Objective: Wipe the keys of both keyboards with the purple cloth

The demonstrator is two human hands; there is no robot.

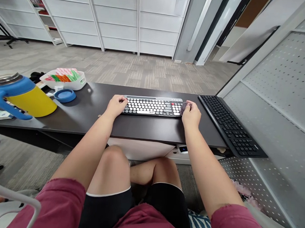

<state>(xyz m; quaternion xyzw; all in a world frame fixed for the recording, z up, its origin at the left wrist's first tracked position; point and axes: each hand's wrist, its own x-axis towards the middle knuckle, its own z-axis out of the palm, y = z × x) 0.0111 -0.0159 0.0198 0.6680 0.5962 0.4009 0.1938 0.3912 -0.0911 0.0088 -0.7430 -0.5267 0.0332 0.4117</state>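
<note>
A dark keyboard (153, 106) with round pale keys and one red key lies flat on the dark desk (146, 129) before me. My left hand (117, 105) is closed on its left end, thumb and curled fingers at the edge. At the opposite end, my right hand (191, 113) pinches a dark greyish crumpled wad (184, 108), which looks like a scrubber or bunched cloth. That wad rests against the rightmost keys and hides some of them.
A black keyboard (229, 124) lies slantwise along the right edge by a perforated panel (286, 77). To the left stand a yellow-and-blue mug (32, 98), a blue lid (65, 95) and a white basket (78, 83) of colourful items. White cabinets (114, 18) line the far side.
</note>
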